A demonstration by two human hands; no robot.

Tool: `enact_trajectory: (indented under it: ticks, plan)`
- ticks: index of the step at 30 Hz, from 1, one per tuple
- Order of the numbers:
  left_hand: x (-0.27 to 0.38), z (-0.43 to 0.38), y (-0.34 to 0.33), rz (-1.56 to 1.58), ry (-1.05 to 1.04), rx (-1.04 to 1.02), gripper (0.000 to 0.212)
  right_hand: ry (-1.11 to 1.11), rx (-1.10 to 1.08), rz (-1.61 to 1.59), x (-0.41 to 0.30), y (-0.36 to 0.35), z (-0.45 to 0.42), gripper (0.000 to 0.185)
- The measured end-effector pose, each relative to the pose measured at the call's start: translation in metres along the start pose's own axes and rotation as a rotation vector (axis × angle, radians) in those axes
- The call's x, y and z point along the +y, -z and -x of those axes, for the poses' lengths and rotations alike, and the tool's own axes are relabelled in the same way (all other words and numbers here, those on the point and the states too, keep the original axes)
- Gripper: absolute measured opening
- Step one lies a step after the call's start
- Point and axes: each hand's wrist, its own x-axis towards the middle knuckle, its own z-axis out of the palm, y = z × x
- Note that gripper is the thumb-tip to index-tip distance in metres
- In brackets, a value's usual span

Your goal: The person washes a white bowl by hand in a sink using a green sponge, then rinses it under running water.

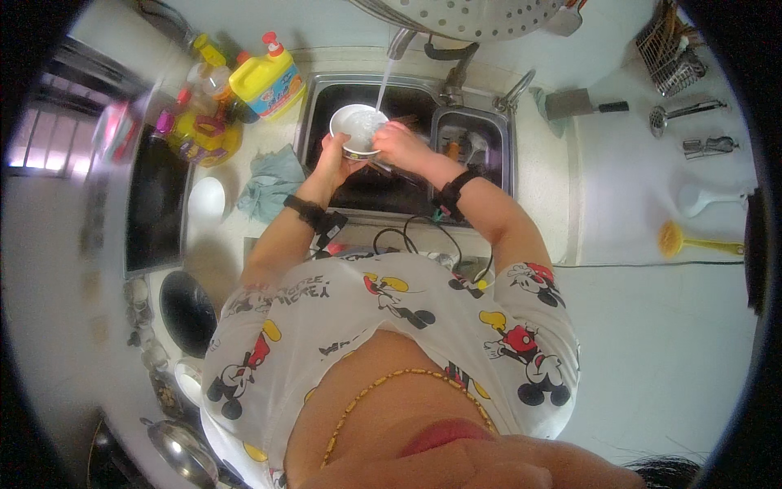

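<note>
Over the larger basin of a stainless-steel sink (pixel 382 214) I see a white bowl (pixel 355 139) with water in it. My left hand (pixel 336 156) grips its near left side, thumb at the rim. On the right rim lies my right hand (pixel 400 145), its fingers curled at the bowl's edge; whether they pinch the rim or something else is hidden. A stream of water falls from the faucet (pixel 401 44) to the bowl's far right edge. Below the bowl, partly covered by my hands, are thin utensils (pixel 391 168) in the dark basin.
Left of the sink stand a yellow pump bottle (pixel 269 82), other bottles (pixel 204 137), a green cloth (pixel 273 183) and a white bowl (pixel 208 198). The small basin (pixel 470 113) holds utensils. A cleaver (pixel 568 104) and a yellow brush (pixel 672 238) hang at right. A perforated steel pan (pixel 470 18) hangs above.
</note>
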Motion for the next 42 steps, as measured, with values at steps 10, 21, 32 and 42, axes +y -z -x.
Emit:
enact_trajectory:
  ticks: [10,21,32,42]
  plan:
    - [-0.023,-0.032,0.023,0.18,0.069,0.056,0.063,-0.568,0.153,-0.574,-0.019,-0.039,-0.014,0.022]
    - [-0.038,-0.033,0.009,0.188,0.221,0.126,0.069,-1.08,0.601,-1.398,0.029,-0.056,-0.005,0.02]
    - [-0.032,-0.046,0.003,0.691,0.062,0.03,0.041,-1.055,0.72,-2.03,0.009,-0.034,-0.015,0.043]
    - [-0.013,-0.056,-0.009,0.295,-0.236,-0.107,0.025,-1.398,0.605,-1.643,0.015,-0.038,0.05,0.035]
